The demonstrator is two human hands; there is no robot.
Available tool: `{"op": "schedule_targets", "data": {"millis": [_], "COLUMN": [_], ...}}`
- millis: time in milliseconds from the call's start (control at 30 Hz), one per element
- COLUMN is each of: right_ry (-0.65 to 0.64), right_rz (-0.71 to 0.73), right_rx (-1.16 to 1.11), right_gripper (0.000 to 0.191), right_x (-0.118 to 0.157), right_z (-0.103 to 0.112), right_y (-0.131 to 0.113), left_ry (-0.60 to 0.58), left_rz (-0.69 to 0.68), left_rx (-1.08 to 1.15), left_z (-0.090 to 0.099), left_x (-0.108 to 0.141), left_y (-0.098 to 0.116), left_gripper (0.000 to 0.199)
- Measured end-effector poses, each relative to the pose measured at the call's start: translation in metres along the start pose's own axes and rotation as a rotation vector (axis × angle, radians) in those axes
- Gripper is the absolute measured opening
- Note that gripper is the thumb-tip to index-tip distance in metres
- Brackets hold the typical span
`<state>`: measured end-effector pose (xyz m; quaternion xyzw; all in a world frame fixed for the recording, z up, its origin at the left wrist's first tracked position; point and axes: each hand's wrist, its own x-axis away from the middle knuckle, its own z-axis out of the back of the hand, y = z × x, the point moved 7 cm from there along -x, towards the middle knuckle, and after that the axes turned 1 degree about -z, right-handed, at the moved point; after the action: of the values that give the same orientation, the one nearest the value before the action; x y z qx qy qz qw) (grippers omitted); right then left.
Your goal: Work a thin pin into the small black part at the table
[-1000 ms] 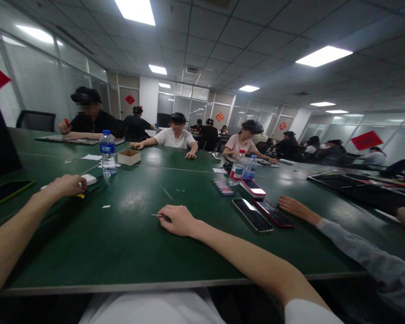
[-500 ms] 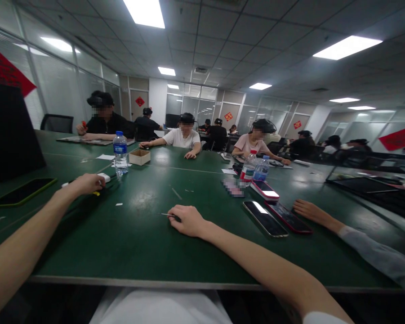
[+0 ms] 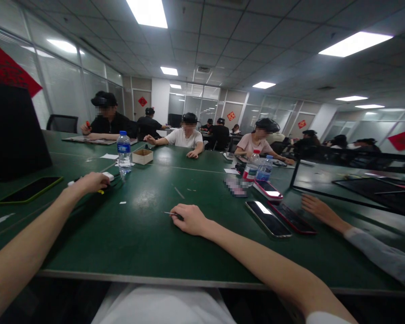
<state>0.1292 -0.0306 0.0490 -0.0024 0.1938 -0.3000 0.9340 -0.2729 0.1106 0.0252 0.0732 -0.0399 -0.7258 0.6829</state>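
My right hand rests on the green table, its fingers closed round a thin pointed metal tool that sticks out to the left. Farther left, my left hand lies over a small white object, with fingers bent against it; a yellow bit and a dark cable show beside it. What exactly the left fingers grip is partly hidden. Just behind the left hand stands a water bottle with a blue cap, and next to it an open cardboard box.
Phones lie right of my right hand, near two bottles. Another person's hand reaches in from the right, beside a black-framed panel. A green-edged phone and a black screen are at left.
The view has shifted slightly, so most things sit a little farther right. The black-framed panel at the right now stands raised. Both my hands keep their hold.
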Motion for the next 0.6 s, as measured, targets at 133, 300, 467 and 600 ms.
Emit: {"op": "schedule_targets", "data": {"millis": [133,300,467,600], "right_ry": [0.003,0.005,0.006,0.006], "right_rz": [0.002,0.003,0.003,0.005], "right_rx": [-0.009,-0.014,-0.011,-0.007], "right_gripper": [0.018,0.018,0.019,0.019], "right_x": [0.0001,-0.0003,0.0001,0.0002], "right_z": [0.0006,0.0012,0.0019,0.0], "right_y": [-0.0007,-0.001,-0.0013,-0.0007], "left_ry": [-0.073,-0.085,-0.093,-0.069], "left_rz": [0.007,0.048,0.039,0.062], "left_rx": [-0.055,-0.091,-0.103,-0.138], "left_z": [-0.0011,0.0011,-0.0003,-0.0023], "left_x": [0.0017,0.0019,0.0,-0.0032], "left_y": [0.0015,0.0009,-0.0017,-0.0075], "left_gripper": [0.029,0.029,0.029,0.03]}}
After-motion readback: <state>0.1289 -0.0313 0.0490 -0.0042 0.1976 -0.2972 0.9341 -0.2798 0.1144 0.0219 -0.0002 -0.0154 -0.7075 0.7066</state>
